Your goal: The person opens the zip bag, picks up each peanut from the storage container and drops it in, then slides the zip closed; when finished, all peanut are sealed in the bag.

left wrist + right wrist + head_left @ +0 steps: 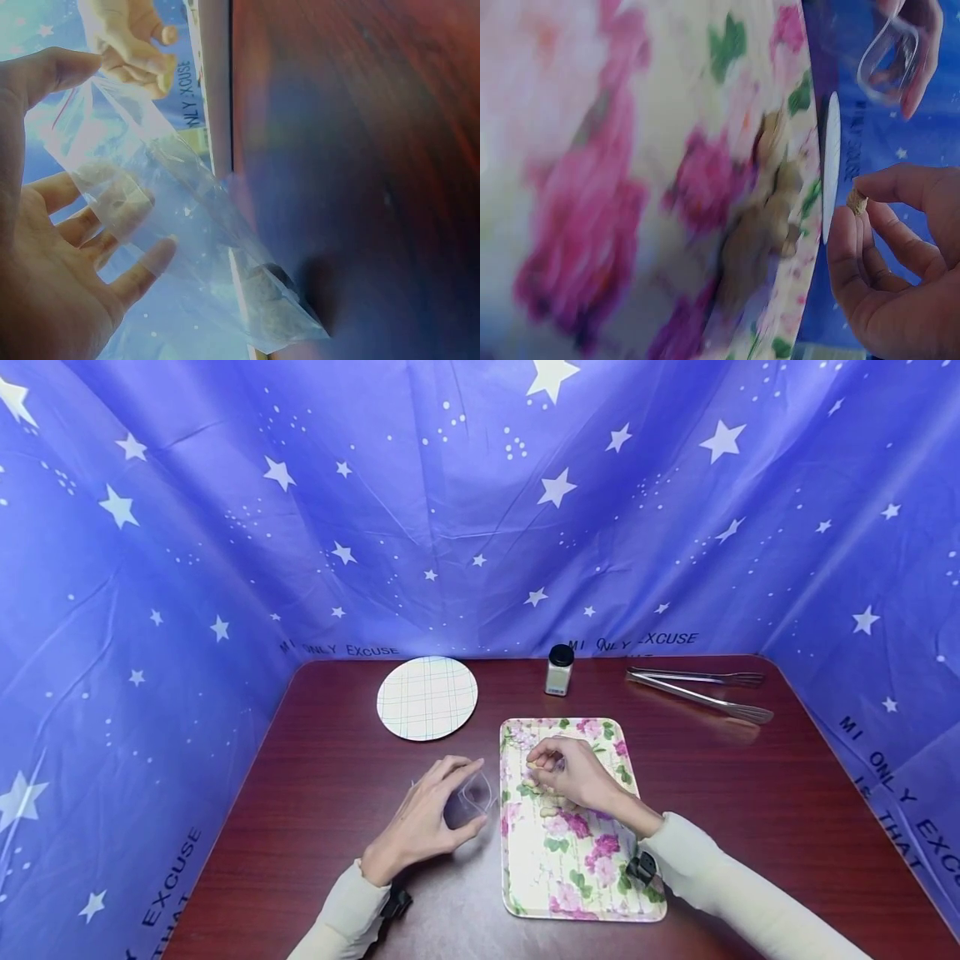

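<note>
My left hand (423,814) holds a clear plastic bag (187,202) with its mouth spread between thumb and fingers, just left of the floral tray (532,877). Some dim lumps show at the bag's lower end in the left wrist view, too blurred to identify. Over the tray, my right hand (577,772) pinches a small tan piece (857,201), which looks like a peanut in its shell, between thumb and fingertips. Several similar knobbly peanuts (746,255) lie on the tray beneath that hand, partly hidden by it in the head view.
A round checked plate (427,699) lies at the back left of the dark red table (300,810). Behind the tray stands a small black-lidded jar (558,672). Metal tongs (697,693) lie at the back right. A blue star-patterned cloth (480,510) surrounds the table.
</note>
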The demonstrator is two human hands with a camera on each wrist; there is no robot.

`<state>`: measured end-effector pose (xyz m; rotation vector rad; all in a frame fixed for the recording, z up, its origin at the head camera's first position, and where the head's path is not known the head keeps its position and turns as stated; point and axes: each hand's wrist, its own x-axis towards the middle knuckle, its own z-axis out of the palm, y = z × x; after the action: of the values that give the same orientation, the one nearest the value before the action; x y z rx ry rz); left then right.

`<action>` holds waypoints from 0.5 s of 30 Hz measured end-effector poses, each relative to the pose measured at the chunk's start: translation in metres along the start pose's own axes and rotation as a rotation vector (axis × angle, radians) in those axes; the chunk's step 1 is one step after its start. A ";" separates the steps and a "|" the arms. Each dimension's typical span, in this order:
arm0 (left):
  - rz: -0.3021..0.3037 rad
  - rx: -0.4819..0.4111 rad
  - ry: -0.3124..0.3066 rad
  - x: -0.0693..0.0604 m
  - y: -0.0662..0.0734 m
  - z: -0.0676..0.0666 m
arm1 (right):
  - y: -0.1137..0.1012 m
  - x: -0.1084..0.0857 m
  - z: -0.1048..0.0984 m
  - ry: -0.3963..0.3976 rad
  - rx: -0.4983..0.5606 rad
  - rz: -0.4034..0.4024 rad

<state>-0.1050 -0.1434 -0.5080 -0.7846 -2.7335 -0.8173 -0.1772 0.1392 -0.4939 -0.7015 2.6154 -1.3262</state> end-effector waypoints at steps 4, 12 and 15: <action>-0.001 -0.001 -0.002 0.001 0.000 0.002 | -0.009 0.000 0.007 -0.016 0.014 -0.031; -0.008 -0.004 0.004 0.001 0.001 0.002 | -0.030 0.000 0.016 -0.044 0.061 -0.065; -0.007 -0.008 0.005 0.000 0.001 0.001 | -0.036 -0.001 0.021 -0.072 0.090 -0.066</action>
<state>-0.1046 -0.1416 -0.5083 -0.7734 -2.7323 -0.8308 -0.1569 0.1059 -0.4783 -0.8129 2.4793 -1.3996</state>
